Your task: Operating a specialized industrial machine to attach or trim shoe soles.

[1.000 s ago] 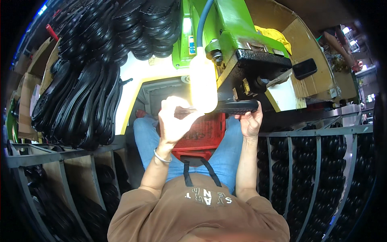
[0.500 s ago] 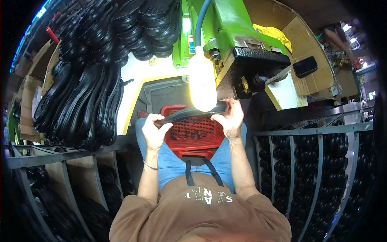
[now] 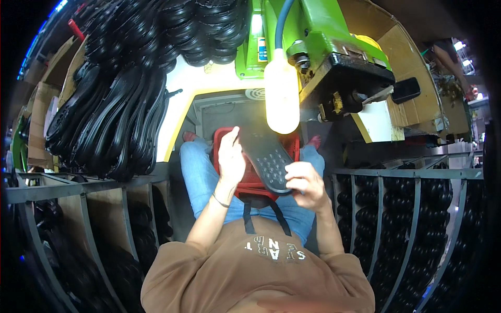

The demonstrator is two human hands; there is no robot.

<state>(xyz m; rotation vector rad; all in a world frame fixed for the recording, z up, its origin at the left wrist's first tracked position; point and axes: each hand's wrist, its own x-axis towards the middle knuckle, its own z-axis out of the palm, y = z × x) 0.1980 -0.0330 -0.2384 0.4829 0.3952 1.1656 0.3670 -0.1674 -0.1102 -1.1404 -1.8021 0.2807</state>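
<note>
A black shoe sole is tilted between my hands, its studded face showing and its long side running from far left to near right. My right hand pinches the rounded near end, thumb and fingers closed on the rim. At the far left end, my left hand grips the sole's edge with fairly straight fingers; part of that grip is hidden. Beneath the sole, a red plastic basket stands between my legs, mostly covered by the sole and hands.
A lit lamp hangs just beyond the sole, beside a green machine with a black head. Stacked black soles cover the table's left side. Metal racks of soles flank me. A cardboard box stands at far right.
The sole has turned from edge-on and nearly level to slanting, with its studded face now visible. My right hand has come nearer my body; my left has moved right and farther away.
</note>
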